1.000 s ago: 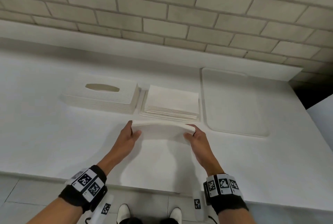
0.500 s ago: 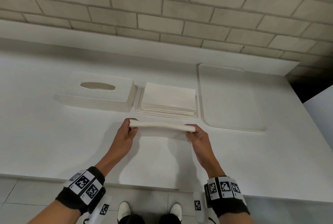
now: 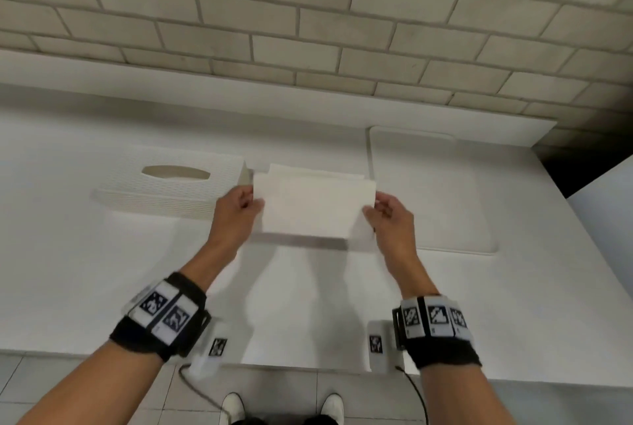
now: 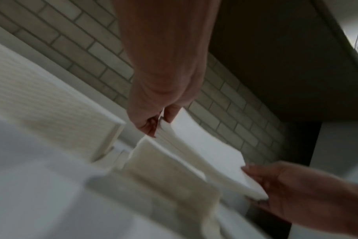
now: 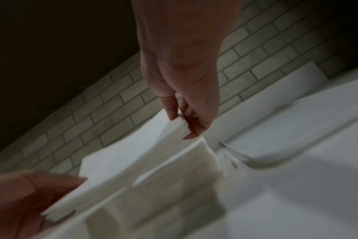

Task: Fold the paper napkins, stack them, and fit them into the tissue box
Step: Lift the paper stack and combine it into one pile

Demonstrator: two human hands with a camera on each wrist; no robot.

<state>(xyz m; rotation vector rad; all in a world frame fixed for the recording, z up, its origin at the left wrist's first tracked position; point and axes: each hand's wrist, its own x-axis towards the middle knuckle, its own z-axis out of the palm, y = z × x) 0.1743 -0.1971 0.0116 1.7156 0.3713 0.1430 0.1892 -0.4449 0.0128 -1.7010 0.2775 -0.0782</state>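
Both hands hold a folded white bundle of napkins (image 3: 313,209) by its short ends, lifted over the counter. My left hand (image 3: 251,200) pinches the left end, and the wrist view shows thumb and fingers clamped on the layers (image 4: 159,122). On the right end my right hand (image 3: 371,207) pinches the same way (image 5: 182,126). Behind and below the bundle lies the napkin stack (image 3: 308,171), mostly hidden by it. The white textured tissue box (image 3: 164,185), with an oval slot on top, stands just left of the stack.
A shallow white tray (image 3: 431,192) lies on the counter right of the stack. A brick wall (image 3: 308,31) backs the white counter (image 3: 85,270). The counter's front edge runs near my wrists, with the floor and my shoes below.
The folded bundle has risen from the counter in front of the stack and moved away from me, over the stack. Both hands kept pinching its ends.
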